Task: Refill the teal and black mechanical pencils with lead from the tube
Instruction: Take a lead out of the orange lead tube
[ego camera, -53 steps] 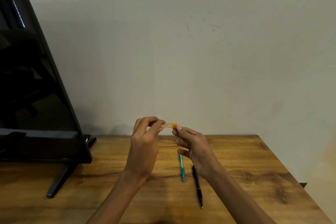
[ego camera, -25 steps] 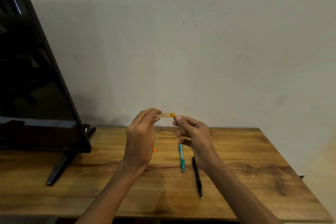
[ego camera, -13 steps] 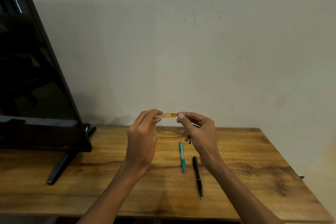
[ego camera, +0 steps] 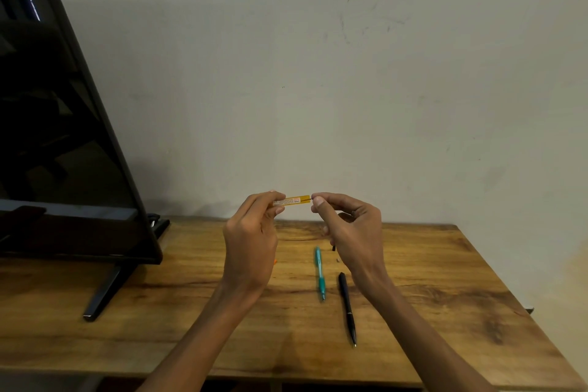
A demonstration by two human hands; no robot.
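Head view: lead being drawn from tube.
We find the left hand [ego camera: 251,242] pinching the yellow lead tube [ego camera: 292,200] level; right hand [ego camera: 350,229] pinches a lead at its 3 o'clock mouth. Teal pencil [ego camera: 319,274] and black pencil [ego camera: 347,307] lie below at 6 o'clock, nearer the right hand.

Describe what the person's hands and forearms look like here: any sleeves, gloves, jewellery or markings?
Both forearms are bare as far as the frame's lower edge, with no sleeve in view. Neither the left hand nor the right hand wears a glove. The right hand seems to carry a small ring on one finger, though it is too small to tell for sure. No watch, bracelet or markings are visible.
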